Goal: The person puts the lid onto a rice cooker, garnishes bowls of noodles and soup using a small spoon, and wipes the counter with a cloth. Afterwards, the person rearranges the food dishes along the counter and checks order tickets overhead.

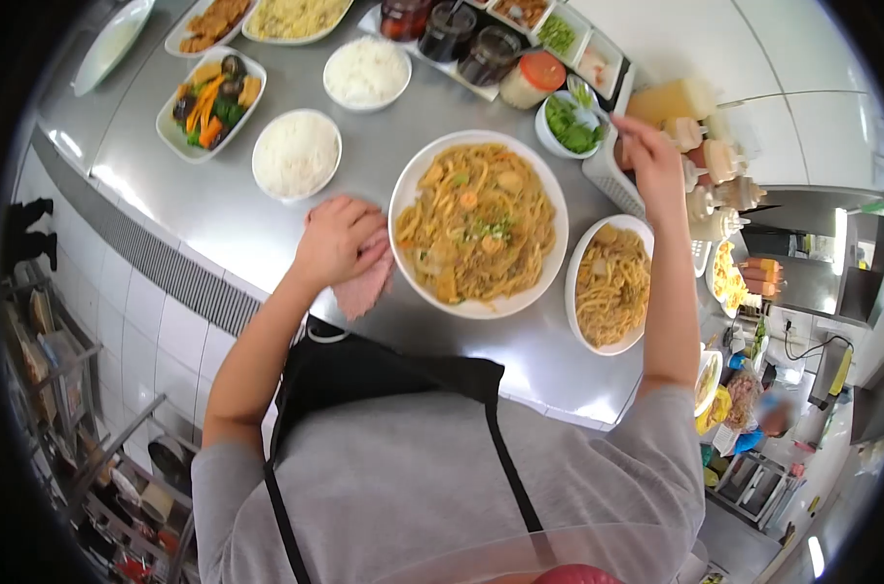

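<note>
My left hand [343, 241] is closed on a folded pink cloth [364, 289] at the left side of a large white bowl [399, 255]. Noodles [486, 219] fill that bowl, with shrimp and chopped green onion on top. My right hand [649, 161] reaches to the back right, its fingers pinched on the end of a shiny utensil [588, 105]. The utensil's other end is over a small bowl [547, 142] of green herb leaves [570, 127]; its exact kind is unclear. Below my right hand stands an oval dish [580, 326] of noodles [612, 282].
Two bowls of white rice [297, 154] and a dish of mixed vegetables [211, 105] stand at left on the steel counter [203, 209]. Jars [533, 78], a condiment tray [590, 44] and squeeze bottles [719, 161] line the back right. A white basket [612, 180] sits beside the herbs.
</note>
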`<state>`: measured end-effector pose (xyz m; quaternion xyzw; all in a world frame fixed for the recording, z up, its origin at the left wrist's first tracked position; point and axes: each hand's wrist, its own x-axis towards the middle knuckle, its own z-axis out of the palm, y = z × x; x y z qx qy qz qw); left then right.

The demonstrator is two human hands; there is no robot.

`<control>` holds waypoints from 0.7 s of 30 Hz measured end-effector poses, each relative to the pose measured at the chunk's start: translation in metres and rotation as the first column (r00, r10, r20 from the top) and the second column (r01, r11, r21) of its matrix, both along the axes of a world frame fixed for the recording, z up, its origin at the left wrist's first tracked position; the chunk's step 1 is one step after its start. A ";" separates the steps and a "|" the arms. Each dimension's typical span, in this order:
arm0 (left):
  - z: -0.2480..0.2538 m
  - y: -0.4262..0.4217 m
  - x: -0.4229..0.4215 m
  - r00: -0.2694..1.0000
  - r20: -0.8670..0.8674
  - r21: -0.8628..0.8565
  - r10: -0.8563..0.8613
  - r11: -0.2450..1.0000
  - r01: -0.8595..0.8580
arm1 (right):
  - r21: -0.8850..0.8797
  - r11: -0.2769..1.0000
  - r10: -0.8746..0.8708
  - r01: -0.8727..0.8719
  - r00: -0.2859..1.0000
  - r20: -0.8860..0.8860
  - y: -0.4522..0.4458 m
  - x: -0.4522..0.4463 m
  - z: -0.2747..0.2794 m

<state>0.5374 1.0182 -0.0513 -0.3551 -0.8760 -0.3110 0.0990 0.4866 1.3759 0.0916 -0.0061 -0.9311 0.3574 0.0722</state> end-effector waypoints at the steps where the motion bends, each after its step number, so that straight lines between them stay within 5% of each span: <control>1: 0.001 0.000 -0.001 1.000 -0.025 0.005 -0.005 1.000 0.005 | -0.034 0.998 -0.051 0.053 0.998 0.040 0.007 -0.032 0.004; 3: 0.002 0.000 -0.001 1.000 0.017 0.001 -0.009 1.000 0.009 | 0.395 0.918 0.049 0.020 0.985 -0.163 0.024 -0.100 -0.001; 7: 0.003 0.000 -0.001 1.000 0.004 -0.004 -0.003 1.000 0.003 | 0.815 0.579 0.029 0.011 0.999 -0.035 0.005 -0.172 -0.024; 10: 0.002 0.000 -0.001 1.000 0.009 0.016 -0.017 1.000 0.017 | 0.854 0.519 0.047 0.035 0.996 -0.069 0.000 -0.192 -0.062; 14: 0.003 -0.001 -0.002 1.000 0.024 0.016 -0.013 1.000 0.012 | 0.758 0.652 0.059 -0.015 0.998 -0.031 -0.001 -0.168 -0.060; 16: 0.002 -0.001 -0.001 0.999 0.019 0.023 -0.030 0.999 0.029 | 0.571 0.821 0.075 -0.006 0.992 -0.097 0.010 -0.162 -0.059; 21: 0.004 0.000 -0.002 0.999 -0.014 0.047 -0.031 0.998 0.031 | 0.220 0.966 -0.149 0.135 0.988 0.044 0.017 -0.157 -0.057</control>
